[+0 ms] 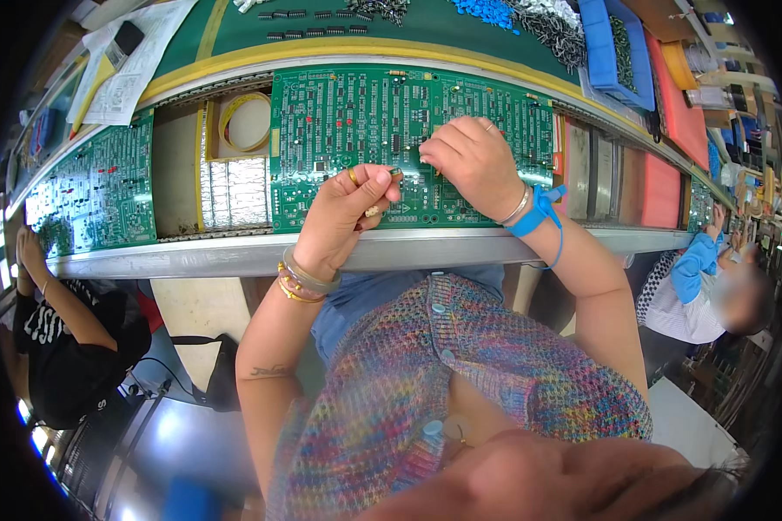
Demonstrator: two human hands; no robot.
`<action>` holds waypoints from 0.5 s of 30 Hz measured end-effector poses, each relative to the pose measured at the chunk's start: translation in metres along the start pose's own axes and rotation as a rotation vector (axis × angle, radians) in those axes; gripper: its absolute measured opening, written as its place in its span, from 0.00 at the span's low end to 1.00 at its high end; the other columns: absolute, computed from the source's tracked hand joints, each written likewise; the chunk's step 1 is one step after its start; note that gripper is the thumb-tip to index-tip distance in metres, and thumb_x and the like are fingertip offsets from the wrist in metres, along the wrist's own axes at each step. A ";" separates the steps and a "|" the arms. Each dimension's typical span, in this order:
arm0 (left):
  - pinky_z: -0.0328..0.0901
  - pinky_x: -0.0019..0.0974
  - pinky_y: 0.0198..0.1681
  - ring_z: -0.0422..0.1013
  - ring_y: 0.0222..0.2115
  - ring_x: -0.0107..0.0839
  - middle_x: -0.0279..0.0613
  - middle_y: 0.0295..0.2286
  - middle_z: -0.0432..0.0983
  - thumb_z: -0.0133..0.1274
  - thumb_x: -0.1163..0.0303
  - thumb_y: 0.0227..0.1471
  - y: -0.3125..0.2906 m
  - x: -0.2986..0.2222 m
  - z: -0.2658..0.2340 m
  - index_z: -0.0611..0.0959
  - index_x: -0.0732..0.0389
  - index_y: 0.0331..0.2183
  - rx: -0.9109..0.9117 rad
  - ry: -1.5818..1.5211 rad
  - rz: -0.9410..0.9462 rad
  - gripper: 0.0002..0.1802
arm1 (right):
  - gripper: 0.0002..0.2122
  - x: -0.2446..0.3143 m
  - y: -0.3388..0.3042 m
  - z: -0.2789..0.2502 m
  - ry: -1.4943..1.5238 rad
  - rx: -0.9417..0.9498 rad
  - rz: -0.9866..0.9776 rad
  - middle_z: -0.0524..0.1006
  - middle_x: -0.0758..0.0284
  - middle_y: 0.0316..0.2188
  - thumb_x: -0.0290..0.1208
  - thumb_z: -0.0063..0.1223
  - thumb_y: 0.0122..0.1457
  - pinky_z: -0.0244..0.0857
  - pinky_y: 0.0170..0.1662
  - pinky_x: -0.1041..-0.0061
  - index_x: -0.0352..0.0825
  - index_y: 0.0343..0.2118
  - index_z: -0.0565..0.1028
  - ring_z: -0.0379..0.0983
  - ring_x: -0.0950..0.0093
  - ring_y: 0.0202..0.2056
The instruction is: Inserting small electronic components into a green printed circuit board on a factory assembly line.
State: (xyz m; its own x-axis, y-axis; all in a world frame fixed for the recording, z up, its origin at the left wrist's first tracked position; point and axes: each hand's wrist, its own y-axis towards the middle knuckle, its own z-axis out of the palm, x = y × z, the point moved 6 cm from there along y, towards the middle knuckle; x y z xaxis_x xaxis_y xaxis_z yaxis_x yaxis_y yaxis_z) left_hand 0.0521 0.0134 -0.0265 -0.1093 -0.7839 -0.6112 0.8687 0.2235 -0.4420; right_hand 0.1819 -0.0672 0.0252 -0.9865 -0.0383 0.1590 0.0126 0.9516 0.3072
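A large green circuit board (352, 113) lies across the rails in front of me, with many small parts on it. My left hand (349, 201) is closed over its lower middle, thumb and forefinger pinching a small electronic component (396, 174). A few pale small parts (372, 211) show among the curled fingers of that hand. My right hand (480, 167) is bent down over the board's right half, its fingers pressed together close to the surface. Whatever its fingertips hold is hidden or too small to name. A blue wrist strap (543, 211) circles the right wrist.
Another green circuit board (113, 187) lies left along the rails, near a co-worker's hand (31, 253). A tape roll (243, 122) rests between the boards. Beyond are black chips (321, 32), blue parts (487, 10) and a blue bin (615, 52). A metal rail (391, 257) runs along the front.
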 end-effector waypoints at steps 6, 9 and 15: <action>0.47 0.19 0.17 0.54 0.16 0.13 0.30 0.23 0.72 0.48 0.65 0.59 -0.008 0.004 0.003 0.78 0.63 0.34 -0.051 0.003 0.023 0.11 | 0.09 0.009 0.012 -0.041 0.346 -0.140 0.102 0.75 0.71 0.28 0.31 0.61 0.44 0.60 0.37 0.70 0.39 0.30 0.77 0.69 0.69 0.33; 0.46 0.20 0.17 0.53 0.16 0.12 0.30 0.23 0.72 0.48 0.65 0.59 -0.021 0.009 0.010 0.78 0.62 0.33 0.015 -0.003 0.050 0.10 | 0.07 0.037 0.018 -0.050 0.394 -0.133 0.027 0.74 0.73 0.26 0.32 0.60 0.44 0.61 0.34 0.70 0.40 0.27 0.75 0.69 0.71 0.32; 0.45 0.20 0.17 0.51 0.15 0.12 0.28 0.23 0.71 0.47 0.65 0.59 -0.051 0.036 0.012 0.77 0.61 0.31 -0.014 -0.187 -0.012 0.10 | 0.07 0.060 0.010 -0.042 0.396 -0.059 -0.011 0.73 0.72 0.26 0.31 0.60 0.44 0.60 0.34 0.71 0.39 0.26 0.74 0.68 0.70 0.32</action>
State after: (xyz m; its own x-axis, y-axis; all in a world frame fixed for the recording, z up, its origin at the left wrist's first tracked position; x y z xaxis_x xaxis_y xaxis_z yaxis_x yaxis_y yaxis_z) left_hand 0.0096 -0.0334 -0.0186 -0.0269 -0.8803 -0.4737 0.8609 0.2204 -0.4585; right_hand 0.1294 -0.0726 0.0770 -0.8478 -0.1736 0.5012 0.0234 0.9317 0.3624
